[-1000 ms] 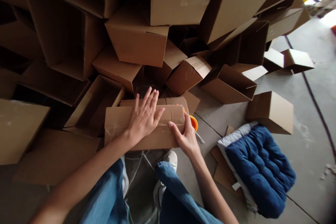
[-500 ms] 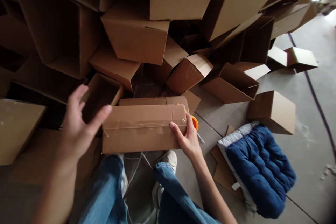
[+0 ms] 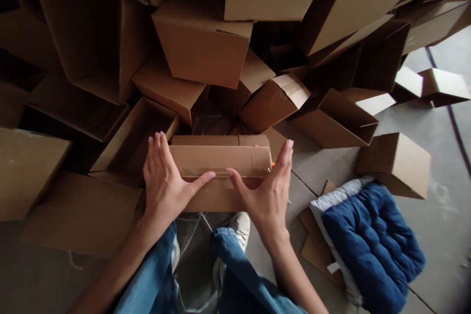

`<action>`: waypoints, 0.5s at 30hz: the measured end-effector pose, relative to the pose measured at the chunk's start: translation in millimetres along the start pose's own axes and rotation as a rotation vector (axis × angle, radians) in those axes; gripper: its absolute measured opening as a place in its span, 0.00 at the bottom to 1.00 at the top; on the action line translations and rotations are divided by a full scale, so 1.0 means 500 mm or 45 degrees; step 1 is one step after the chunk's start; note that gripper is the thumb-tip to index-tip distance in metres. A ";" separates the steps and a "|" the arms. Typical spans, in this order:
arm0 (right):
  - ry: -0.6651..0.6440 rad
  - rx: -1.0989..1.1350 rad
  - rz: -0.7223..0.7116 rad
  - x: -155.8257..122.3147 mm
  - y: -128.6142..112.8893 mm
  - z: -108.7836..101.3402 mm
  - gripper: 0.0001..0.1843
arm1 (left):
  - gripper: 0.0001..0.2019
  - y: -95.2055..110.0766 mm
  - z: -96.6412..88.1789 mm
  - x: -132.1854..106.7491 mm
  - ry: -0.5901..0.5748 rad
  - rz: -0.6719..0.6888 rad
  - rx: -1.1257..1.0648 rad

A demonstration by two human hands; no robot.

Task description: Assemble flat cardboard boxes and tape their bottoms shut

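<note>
A long, low cardboard box (image 3: 221, 159) lies in front of me, above my shoes, with a taped seam along its top. At its left end is my left hand (image 3: 165, 181), fingers stretched out and thumb over the top. My right hand (image 3: 270, 191) mirrors it at the right end, fingers straight and thumb on or just above the seam. Both hands are spread wide; whether the palms press on the box I cannot tell. Behind it stands another cardboard piece (image 3: 206, 141). A sliver of something orange (image 3: 273, 164) shows beside my right hand, mostly hidden.
Open cardboard boxes are heaped ahead, including a large one (image 3: 202, 49) and a smaller one (image 3: 275, 100). A blue cushion (image 3: 373, 240) lies on flattened cardboard to the right. White cord (image 3: 189, 243) trails between my shoes on the concrete floor (image 3: 452, 157).
My left hand has come in from the left to the box's left end. My right hand has loosened from the right corner, its fingers now straightened. The view has shifted slightly.
</note>
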State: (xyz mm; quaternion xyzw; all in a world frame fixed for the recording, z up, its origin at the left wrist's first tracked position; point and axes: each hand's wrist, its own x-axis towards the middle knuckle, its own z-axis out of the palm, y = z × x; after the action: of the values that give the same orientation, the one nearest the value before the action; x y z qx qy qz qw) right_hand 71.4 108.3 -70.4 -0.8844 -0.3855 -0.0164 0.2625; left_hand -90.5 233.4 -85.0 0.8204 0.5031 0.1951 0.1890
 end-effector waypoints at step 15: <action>-0.198 -0.128 0.079 0.017 -0.010 0.025 0.57 | 0.65 0.028 -0.001 0.017 -0.053 -0.052 0.054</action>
State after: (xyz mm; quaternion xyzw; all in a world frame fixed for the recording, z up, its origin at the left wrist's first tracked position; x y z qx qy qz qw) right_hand 72.0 122.9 -77.0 -0.9066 -0.3757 0.0411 0.1877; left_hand -76.6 235.1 -76.6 0.8178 0.5196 0.1635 0.1859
